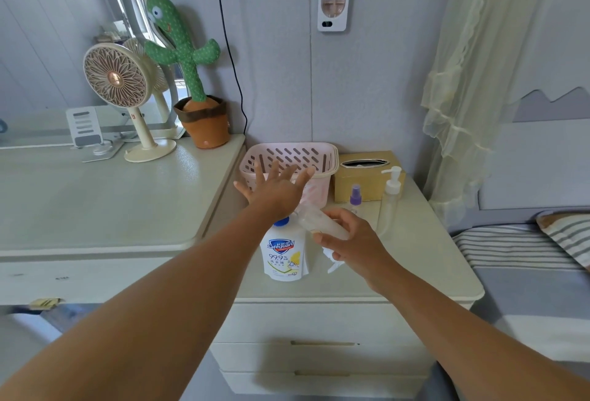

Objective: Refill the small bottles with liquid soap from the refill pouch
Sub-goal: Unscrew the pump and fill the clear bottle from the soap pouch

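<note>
A white refill pouch [282, 255] with a blue cap stands upright on the nightstand [412, 276]. My right hand [349, 245] is shut on a small clear bottle [322, 222], tilted with its neck toward the pouch's cap. A white pump part [332, 260] lies on the top just under that hand. My left hand [276, 191] hovers above and behind the pouch with fingers spread, holding nothing. A small spray bottle with a purple top [355, 196] and a taller clear pump bottle [390, 201] stand to the right.
A pink slotted basket [289, 157] and a tan tissue box [367, 178] sit at the back of the nightstand. On the higher dresser [95, 202] to the left stand a fan [116, 79], a cactus toy [191, 74] and a phone stand [86, 127]. A bed [526, 273] lies right.
</note>
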The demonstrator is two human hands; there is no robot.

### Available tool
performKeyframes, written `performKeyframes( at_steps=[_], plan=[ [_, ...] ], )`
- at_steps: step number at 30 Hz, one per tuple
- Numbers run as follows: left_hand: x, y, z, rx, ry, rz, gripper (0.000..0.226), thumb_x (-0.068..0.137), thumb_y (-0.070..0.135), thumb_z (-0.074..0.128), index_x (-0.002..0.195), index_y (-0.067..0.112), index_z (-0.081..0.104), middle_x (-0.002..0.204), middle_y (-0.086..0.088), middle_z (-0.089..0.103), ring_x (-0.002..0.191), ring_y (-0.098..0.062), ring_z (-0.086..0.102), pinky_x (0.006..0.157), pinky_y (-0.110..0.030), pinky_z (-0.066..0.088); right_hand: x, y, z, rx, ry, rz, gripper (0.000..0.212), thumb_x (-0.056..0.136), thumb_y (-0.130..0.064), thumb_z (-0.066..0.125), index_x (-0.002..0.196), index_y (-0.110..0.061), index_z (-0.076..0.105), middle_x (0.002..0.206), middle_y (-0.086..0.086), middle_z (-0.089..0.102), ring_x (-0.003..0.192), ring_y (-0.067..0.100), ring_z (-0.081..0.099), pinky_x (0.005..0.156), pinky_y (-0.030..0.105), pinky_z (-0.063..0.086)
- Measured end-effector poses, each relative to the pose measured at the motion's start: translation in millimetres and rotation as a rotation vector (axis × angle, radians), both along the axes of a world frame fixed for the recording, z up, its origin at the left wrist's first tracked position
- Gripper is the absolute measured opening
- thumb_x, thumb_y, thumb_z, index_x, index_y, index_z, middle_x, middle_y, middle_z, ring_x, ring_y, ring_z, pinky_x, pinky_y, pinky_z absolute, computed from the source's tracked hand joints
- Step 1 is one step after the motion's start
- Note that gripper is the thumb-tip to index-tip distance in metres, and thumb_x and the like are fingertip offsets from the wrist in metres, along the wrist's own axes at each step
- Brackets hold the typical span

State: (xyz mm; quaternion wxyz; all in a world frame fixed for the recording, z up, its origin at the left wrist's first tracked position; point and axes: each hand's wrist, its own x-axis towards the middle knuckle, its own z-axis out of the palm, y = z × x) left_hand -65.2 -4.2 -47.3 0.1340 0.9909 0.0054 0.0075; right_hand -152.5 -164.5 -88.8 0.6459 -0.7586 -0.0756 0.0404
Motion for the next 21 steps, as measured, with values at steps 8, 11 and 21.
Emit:
performKeyframes(
  at_steps=[8, 11, 21],
  plan=[
    [2, -1, 10, 0.019, 0.016, -0.018, 0.073, 0.085, 0.075, -0.001, 0.150, 0.043, 0.012, 0.160, 0.003, -0.008, 0.145, -0.028, -0.020, 0.102, -0.068, -0.019, -1, 1, 5, -0.004, 0.000, -0.012, 0.033, 0.083, -0.027, 0.071, 0.112, -0.031, 0.055, 0.101, -0.006, 0.059, 0.086, 0.012, 0.058, 0.065, 0.022, 0.052],
    [7, 0, 9, 0.016, 0.011, -0.052, 0.079, 0.082, 0.078, -0.003, 0.150, 0.042, 0.015, 0.160, 0.000, -0.005, 0.145, -0.028, -0.019, 0.106, -0.069, -0.015, -1, 1, 8, -0.010, -0.010, -0.019, 0.035, 0.083, -0.026, 0.071, 0.114, -0.030, 0.056, 0.100, -0.006, 0.059, 0.081, 0.011, 0.056, 0.064, 0.022, 0.051],
    [-1, -2, -1, -0.075, 0.044, -0.045, 0.072, 0.086, 0.074, 0.001, 0.149, 0.043, 0.020, 0.161, 0.003, 0.001, 0.146, -0.027, -0.016, 0.107, -0.067, -0.015, 0, 1, 0, -0.015, -0.002, -0.019, 0.035, 0.082, -0.024, 0.073, 0.112, -0.030, 0.056, 0.098, -0.006, 0.058, 0.085, 0.012, 0.057, 0.068, 0.026, 0.052]
  ],
)
